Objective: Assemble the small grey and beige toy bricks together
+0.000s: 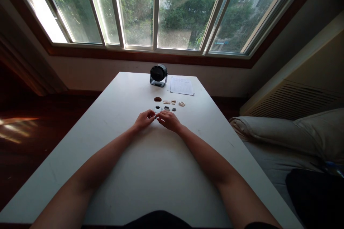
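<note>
My left hand (145, 119) and my right hand (168, 119) meet over the middle of the white table (158, 168), fingertips pinched together. Between the fingertips shows a small dark piece (155, 117), too tiny to name. Just beyond the fingers lies a pale round dish or ring (153, 109) with a dark centre. Behind it is a brown-rimmed round thing (157, 97). To the right, small pieces lie in groups: gold-brown pieces (166, 102), more brown pieces (173, 102), pale pieces (182, 103), and dark pieces (167, 108) beside other dark pieces (174, 109).
A black round desk fan (158, 74) on a stand is at the table's far edge. Right of it lies a printed sheet of paper (181, 86). A bed or couch with a cushion (268, 128) borders the right side. Windows (182, 10) rise beyond the table.
</note>
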The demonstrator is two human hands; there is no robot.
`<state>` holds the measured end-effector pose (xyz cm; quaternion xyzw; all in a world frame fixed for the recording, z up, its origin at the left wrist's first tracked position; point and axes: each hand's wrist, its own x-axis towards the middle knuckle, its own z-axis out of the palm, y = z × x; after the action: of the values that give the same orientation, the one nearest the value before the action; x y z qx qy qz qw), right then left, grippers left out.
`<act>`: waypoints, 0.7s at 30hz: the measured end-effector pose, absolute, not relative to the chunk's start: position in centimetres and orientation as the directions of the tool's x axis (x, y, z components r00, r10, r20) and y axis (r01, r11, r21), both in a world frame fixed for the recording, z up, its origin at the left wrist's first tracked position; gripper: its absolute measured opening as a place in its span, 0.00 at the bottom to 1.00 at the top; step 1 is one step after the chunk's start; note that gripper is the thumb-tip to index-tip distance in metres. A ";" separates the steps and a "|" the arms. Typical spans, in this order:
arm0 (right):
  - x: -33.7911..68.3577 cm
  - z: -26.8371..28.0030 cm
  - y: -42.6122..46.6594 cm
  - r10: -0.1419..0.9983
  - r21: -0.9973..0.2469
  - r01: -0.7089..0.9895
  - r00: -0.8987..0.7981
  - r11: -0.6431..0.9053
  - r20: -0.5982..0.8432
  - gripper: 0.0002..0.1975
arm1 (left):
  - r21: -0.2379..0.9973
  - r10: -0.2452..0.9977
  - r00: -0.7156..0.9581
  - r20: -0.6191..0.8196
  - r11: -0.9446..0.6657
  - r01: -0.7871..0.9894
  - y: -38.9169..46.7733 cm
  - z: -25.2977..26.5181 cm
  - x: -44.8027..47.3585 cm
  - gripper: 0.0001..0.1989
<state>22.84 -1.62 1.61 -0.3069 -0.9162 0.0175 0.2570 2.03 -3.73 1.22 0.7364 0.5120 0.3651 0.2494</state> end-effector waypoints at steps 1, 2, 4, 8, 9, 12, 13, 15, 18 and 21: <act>22.8 1.6 -1.6 0.567 -0.182 0.552 -0.684 0.814 0.459 0.08 | 0.745 0.936 0.213 0.282 -0.353 0.566 -3.7 1.2 2.1 0.12; 22.8 1.6 -1.6 0.564 -0.180 0.550 -0.685 0.816 0.461 0.08 | 0.750 0.936 0.217 0.279 -0.353 0.559 -3.7 1.1 2.1 0.11; 22.8 1.5 -1.6 0.569 -0.197 0.548 -0.679 0.813 0.464 0.08 | 0.765 0.936 0.229 0.266 -0.349 0.541 -3.6 1.1 2.1 0.11; 22.6 1.3 -1.5 0.640 -0.325 0.555 -0.604 0.766 0.475 0.07 | 0.773 0.936 0.232 0.265 -0.350 0.529 -3.5 1.1 2.1 0.11; 22.6 1.2 -1.5 0.666 -0.376 0.551 -0.574 0.745 0.477 0.06 | 0.761 0.934 0.226 0.279 -0.358 0.541 -3.5 1.2 2.0 0.10; 22.3 0.9 -1.4 0.738 -0.533 0.511 -0.490 0.674 0.464 0.06 | 0.692 0.910 0.222 0.352 -0.412 0.593 -3.9 1.6 2.0 0.09; 22.2 0.9 -1.3 0.758 -0.579 0.492 -0.469 0.651 0.453 0.06 | 0.659 0.897 0.231 0.378 -0.436 0.613 -4.1 1.8 2.0 0.09; 22.0 0.9 -1.3 0.794 -0.668 0.442 -0.437 0.598 0.422 0.08 | 0.582 0.871 0.256 0.420 -0.475 0.660 -4.5 2.3 2.0 0.08; 21.7 0.9 -1.1 0.847 -0.815 0.322 -0.410 0.481 0.338 0.11 | 0.460 0.841 0.278 0.465 -0.497 0.736 -5.0 2.8 2.0 0.07; 21.4 0.9 -1.0 0.875 -0.928 0.165 -0.421 0.334 0.240 0.14 | 0.372 0.815 0.291 0.501 -0.507 0.778 -5.2 3.0 2.1 0.06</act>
<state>21.43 -0.98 0.89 -0.3640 -0.7142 0.4476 0.3963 2.08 -5.15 3.00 0.8031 0.4957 0.3295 0.0280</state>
